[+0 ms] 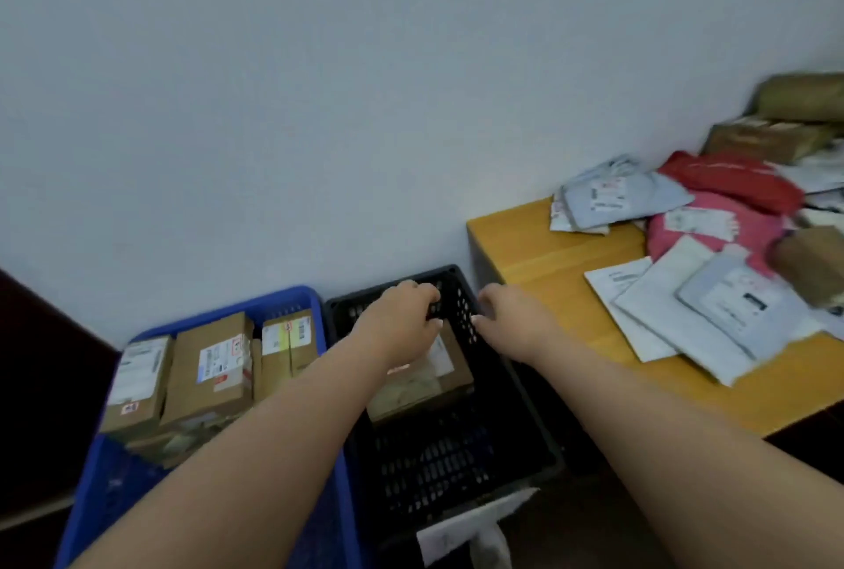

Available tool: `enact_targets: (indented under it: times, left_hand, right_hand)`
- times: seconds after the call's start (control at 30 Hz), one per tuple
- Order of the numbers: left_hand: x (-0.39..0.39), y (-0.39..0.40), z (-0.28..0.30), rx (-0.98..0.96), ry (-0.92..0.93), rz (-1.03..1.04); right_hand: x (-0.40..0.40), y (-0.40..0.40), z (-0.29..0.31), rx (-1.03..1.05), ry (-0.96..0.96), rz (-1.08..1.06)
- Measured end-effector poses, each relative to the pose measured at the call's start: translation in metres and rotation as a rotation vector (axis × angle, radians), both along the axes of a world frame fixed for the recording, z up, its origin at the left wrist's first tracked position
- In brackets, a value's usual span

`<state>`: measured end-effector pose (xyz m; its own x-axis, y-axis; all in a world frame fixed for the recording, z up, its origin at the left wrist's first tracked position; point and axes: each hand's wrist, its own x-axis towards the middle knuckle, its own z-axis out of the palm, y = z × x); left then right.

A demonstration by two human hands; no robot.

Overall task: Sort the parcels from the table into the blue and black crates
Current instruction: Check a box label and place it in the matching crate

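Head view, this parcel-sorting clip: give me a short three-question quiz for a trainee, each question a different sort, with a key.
1. True or false: the blue crate holds several cardboard boxes standing side by side.
2. Multiple choice: both hands, the left hand and the right hand, are over which place? A) the wooden table B) the black crate C) the blue crate
3. Fill in: the parcels left on the table are mostly flat ____ mailers, plus red and pink bags and a few boxes.

Key: 1 true; 2 B; 3 white.
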<state>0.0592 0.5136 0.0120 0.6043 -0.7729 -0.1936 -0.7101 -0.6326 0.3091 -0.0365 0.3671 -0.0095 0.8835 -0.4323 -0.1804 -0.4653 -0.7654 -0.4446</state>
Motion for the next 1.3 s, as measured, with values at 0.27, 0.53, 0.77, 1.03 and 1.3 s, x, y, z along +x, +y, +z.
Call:
enact_targets:
  times: [0.27,0.53,0.77,1.03,1.3]
  left_hand:
    - [-0.066,-0.090,0.105,-0.048,-0.292,-0.290]
    - [-0.132,-0.208,0.150,-0.052,-0.420,-0.461]
    - [-0.227,-0.351,0.163,-0.092,-0.476,-0.633]
    - [-0.279,-0.463,0.150,0.006,-0.467,-0.650]
    - [-0.269,-0.550,0.136,-0.001,-0.510,-0.682]
  right_hand:
    - [-0.099,-0.077,0.100,-0.261,-0.117,-0.161]
    - [-0.204,-0.182,0.128,-0.338,-0.122,-0.318]
    - [-0.316,-0.315,0.138,-0.381,-0.083,-0.424]
    - [-0.392,-0.420,0.136,-0.353,-0.105,-0.501]
    - [-0.386,-0.492,0.109,-0.319,-0.102,-0.477]
